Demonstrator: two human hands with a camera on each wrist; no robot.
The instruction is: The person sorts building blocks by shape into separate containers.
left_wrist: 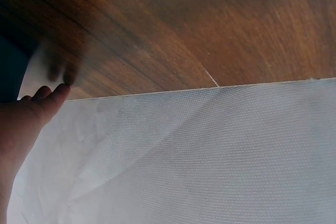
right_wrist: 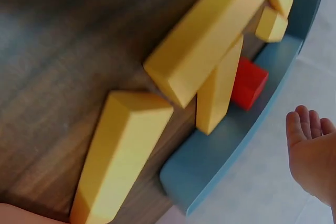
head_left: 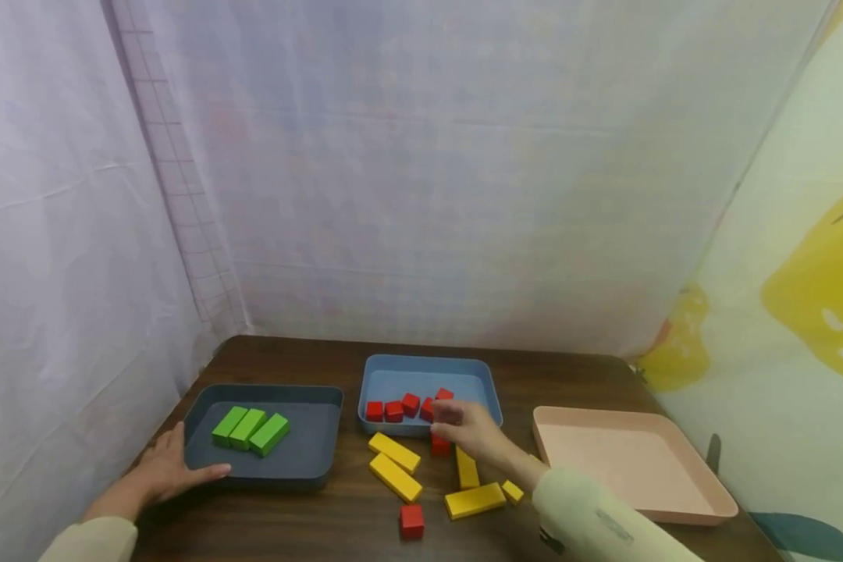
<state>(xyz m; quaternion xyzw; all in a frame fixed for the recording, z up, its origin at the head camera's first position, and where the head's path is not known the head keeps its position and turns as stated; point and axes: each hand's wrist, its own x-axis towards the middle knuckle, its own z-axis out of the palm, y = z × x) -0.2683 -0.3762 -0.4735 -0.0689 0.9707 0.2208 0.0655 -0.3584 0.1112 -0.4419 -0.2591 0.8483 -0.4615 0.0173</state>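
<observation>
My left hand (head_left: 163, 472) rests at the left side of the dark grey tray (head_left: 305, 453), fingers spread and thumb along its front rim. Three green blocks (head_left: 247, 428) lie in that tray. In the left wrist view, the left hand (left_wrist: 29, 121) reaches beside a dark tray edge. The right hand (head_left: 481, 435) hovers over the front right of the blue tray (head_left: 400, 378), which contains several red cubes (head_left: 393, 411). Another red cube (head_left: 440, 447) shows just below its fingers. The right wrist view shows the right hand (right_wrist: 315, 156) with extended fingers and nothing held.
Several long yellow blocks (head_left: 396, 478) and a small yellow cube (head_left: 512, 491) are scattered before the blue tray. A lone red cube (head_left: 411, 521) sits nearer the front. At the right stands a pink tray (head_left: 625, 468). White curtains (head_left: 428, 195) surround the brown table (head_left: 288, 531).
</observation>
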